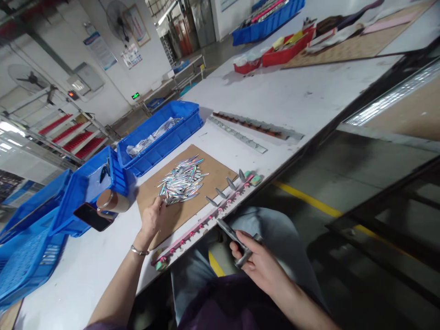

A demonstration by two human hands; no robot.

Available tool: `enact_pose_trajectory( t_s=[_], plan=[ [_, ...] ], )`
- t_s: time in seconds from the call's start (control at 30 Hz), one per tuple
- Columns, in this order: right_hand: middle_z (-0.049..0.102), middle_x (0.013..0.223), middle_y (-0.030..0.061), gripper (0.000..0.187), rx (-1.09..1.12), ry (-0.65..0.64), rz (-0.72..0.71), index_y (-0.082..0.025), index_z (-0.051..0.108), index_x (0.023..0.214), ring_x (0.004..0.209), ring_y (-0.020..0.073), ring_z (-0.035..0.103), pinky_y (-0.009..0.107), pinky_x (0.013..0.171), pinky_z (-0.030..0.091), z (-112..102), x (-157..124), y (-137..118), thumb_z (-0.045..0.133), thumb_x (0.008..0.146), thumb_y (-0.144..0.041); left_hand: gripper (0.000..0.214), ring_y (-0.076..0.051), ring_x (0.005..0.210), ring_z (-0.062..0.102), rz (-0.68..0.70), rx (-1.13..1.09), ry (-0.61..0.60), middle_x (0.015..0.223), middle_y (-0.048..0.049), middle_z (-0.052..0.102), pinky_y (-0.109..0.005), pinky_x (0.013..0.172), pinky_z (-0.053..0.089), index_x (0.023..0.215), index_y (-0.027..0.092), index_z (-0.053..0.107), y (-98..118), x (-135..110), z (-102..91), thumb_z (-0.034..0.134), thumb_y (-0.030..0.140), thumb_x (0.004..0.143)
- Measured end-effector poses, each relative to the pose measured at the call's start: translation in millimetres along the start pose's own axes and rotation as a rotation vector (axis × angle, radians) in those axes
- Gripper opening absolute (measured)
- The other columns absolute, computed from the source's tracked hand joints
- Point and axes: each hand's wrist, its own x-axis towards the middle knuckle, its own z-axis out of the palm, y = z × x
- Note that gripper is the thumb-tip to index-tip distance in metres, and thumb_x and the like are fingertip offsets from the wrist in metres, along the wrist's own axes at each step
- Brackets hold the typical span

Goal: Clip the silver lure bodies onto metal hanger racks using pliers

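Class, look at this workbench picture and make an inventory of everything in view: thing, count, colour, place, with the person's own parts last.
Table: one, white, across the view
Cardboard: one, brown, on the table
Shiny pieces: many, silvery, heaped on the cardboard
Rack: one, pink, along the table's near edge
Grey pieces: four, grey, on the rack
Metal strips: at least two, grey and rusty brown, beyond the cardboard
Blue bins: at least four, blue, left and far
Red trays: two, red, far side
Mug: one, brown, near the bins
Phone: one, black, beside the mug
Fans: two, dark, background
Tool: one, grey, in the right hand
Bracelet: one, silvery, left wrist
Left hand: one, at the heap's edge
Right hand: one, around the tool
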Motion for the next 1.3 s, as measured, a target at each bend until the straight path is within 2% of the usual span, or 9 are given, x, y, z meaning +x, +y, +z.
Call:
enact_pose_trajectory(
  t_s=[0.13, 0.3, 0.43, 0.53, 0.6, 0.73, 0.83, 1.03, 1.3],
  plan=[
    [0.064, 0.064, -0.0022, 0.031, 0.085, 0.015, 0.058, -0.020, 0.061, 0.084, 0.051, 0.0079, 0.054, 0.013, 0.039, 0.029, 10.2, 1.7, 0.8, 0.086, 0.074, -0.036, 0.027, -0.018, 0.078, 0.064, -0.101, -0.751, 0.220, 0.086, -0.0061, 0.070, -0.030, 0.074, 0.052, 0.104, 0.018, 0.074, 22.8, -5.8, 0.1, 0.060, 0.036, 0.089],
    [0.061, 0.063, -0.0051, 0.020, 0.443, -0.091, 0.444, -0.014, 0.061, 0.094, 0.048, 0.0040, 0.056, 0.011, 0.042, 0.034, 8.1, 5.8, -0.3, 0.074, 0.088, -0.030, 0.050, -0.012, 0.074, 0.062, -0.210, -1.328, 0.033, 0.086, -0.0021, 0.066, -0.026, 0.073, 0.051, 0.117, 0.018, 0.071, 72.0, -20.0, 32.3, 0.081, 0.034, 0.071],
    [0.063, 0.066, -0.0070, 0.023, 0.573, -0.253, 0.472, -0.012, 0.062, 0.105, 0.052, 0.0017, 0.059, 0.009, 0.052, 0.040, 7.2, 8.7, 6.8, 0.073, 0.089, -0.025, 0.043, -0.010, 0.062, 0.053, -0.237, -1.181, 0.028, 0.069, 0.0025, 0.058, -0.022, 0.062, 0.045, 0.110, 0.017, 0.071, 89.1, -31.4, 58.8, 0.080, 0.046, 0.080],
    [0.062, 0.067, -0.0058, 0.024, 0.370, -0.267, 0.333, -0.016, 0.063, 0.099, 0.052, 0.0046, 0.057, 0.012, 0.047, 0.036, 11.6, 8.2, 14.4, 0.074, 0.088, -0.034, 0.041, -0.009, 0.057, 0.047, -0.235, -1.076, 0.054, 0.061, 0.0042, 0.051, -0.021, 0.059, 0.041, 0.101, 0.014, 0.073, 85.8, -34.6, 68.0, 0.066, 0.053, 0.092],
    [0.062, 0.068, -0.0031, 0.026, 0.063, -0.173, 0.112, -0.020, 0.063, 0.096, 0.054, 0.0091, 0.056, 0.016, 0.044, 0.035, 13.9, 6.4, 16.9, 0.069, 0.091, -0.045, 0.042, -0.008, 0.057, 0.045, -0.239, -1.089, 0.055, 0.063, 0.0039, 0.052, -0.021, 0.057, 0.039, 0.098, 0.013, 0.073, 82.3, -34.6, 69.7, 0.068, 0.055, 0.090],
    [0.072, 0.079, 0.0042, 0.022, -0.904, -0.012, -0.646, -0.024, 0.068, 0.110, 0.072, 0.0205, 0.067, 0.030, 0.064, 0.050, 9.3, 4.4, 11.2, 0.061, 0.093, -0.037, 0.041, -0.009, 0.059, 0.052, -0.243, -1.160, -0.003, 0.071, 0.0025, 0.058, -0.022, 0.059, 0.044, 0.102, 0.015, 0.070, 83.2, -33.9, 67.6, 0.076, 0.051, 0.085],
    [0.078, 0.095, 0.0075, 0.029, -1.449, 0.014, -0.916, -0.023, 0.065, 0.121, 0.081, 0.0238, 0.072, 0.033, 0.071, 0.052, 2.4, 6.0, 4.1, 0.050, 0.095, -0.026, 0.034, -0.009, 0.061, 0.054, -0.224, -1.135, -0.021, 0.073, 0.0026, 0.059, -0.022, 0.061, 0.046, 0.099, 0.016, 0.066, 88.3, -34.4, 64.6, 0.074, 0.047, 0.087],
    [0.079, 0.103, 0.0078, 0.029, -1.565, 0.018, -0.964, -0.019, 0.059, 0.123, 0.086, 0.0248, 0.077, 0.033, 0.070, 0.055, -0.7, 6.8, 6.8, 0.041, 0.102, -0.028, 0.031, -0.012, 0.074, 0.062, -0.131, -0.985, -0.089, 0.095, -0.0038, 0.065, -0.025, 0.071, 0.052, 0.106, 0.017, 0.067, 89.9, -37.3, 60.4, 0.065, 0.046, 0.095],
    [0.079, 0.093, 0.0049, 0.030, -1.378, 0.018, -0.750, -0.024, 0.059, 0.122, 0.080, 0.0240, 0.076, 0.032, 0.064, 0.055, -1.0, 2.9, 9.4, 0.043, 0.101, -0.038, 0.020, -0.015, 0.083, 0.065, 0.032, -0.837, -0.124, 0.090, -0.0046, 0.071, -0.024, 0.078, 0.051, 0.098, 0.017, 0.073, 85.7, -39.7, 62.1, 0.066, 0.036, 0.097]
  ],
)
